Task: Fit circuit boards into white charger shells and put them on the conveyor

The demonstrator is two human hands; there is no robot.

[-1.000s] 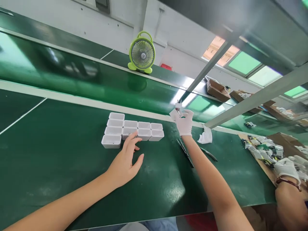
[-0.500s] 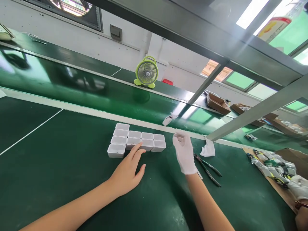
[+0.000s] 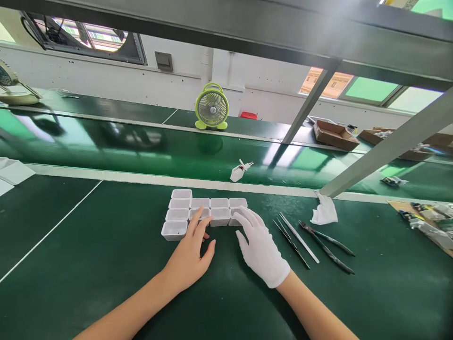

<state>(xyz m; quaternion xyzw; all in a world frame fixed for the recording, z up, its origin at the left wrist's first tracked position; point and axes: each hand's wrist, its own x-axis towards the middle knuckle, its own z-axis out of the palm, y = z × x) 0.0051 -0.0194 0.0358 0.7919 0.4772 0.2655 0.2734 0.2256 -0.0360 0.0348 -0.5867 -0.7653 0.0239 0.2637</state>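
Observation:
Several small white plastic boxes (image 3: 176, 229) stand close together on the green table. My bare left hand (image 3: 191, 255) has its fingers apart, with the fingertips at the front of the middle boxes; I cannot tell whether they press on them. In a white glove, my right hand (image 3: 260, 245) is open and its fingertips reach the box (image 3: 235, 217) at the right end of the group. To the right of that hand lie dark tweezers (image 3: 292, 243), a thin pale strip (image 3: 299, 237) and pliers with dark handles (image 3: 329, 245).
A crumpled white cloth (image 3: 324, 210) lies beside a slanted metal post (image 3: 382, 141). Behind the table edge, a white piece with prongs (image 3: 239, 171) rests on the green belt. A green fan (image 3: 212, 109) stands farther back. Packed parts (image 3: 432, 217) lie on cardboard at the right.
My gloved right hand has come left and down to the rightmost box, its fingers now spread. The left hand stays by the middle boxes. The view has levelled, uncovering the tweezers.

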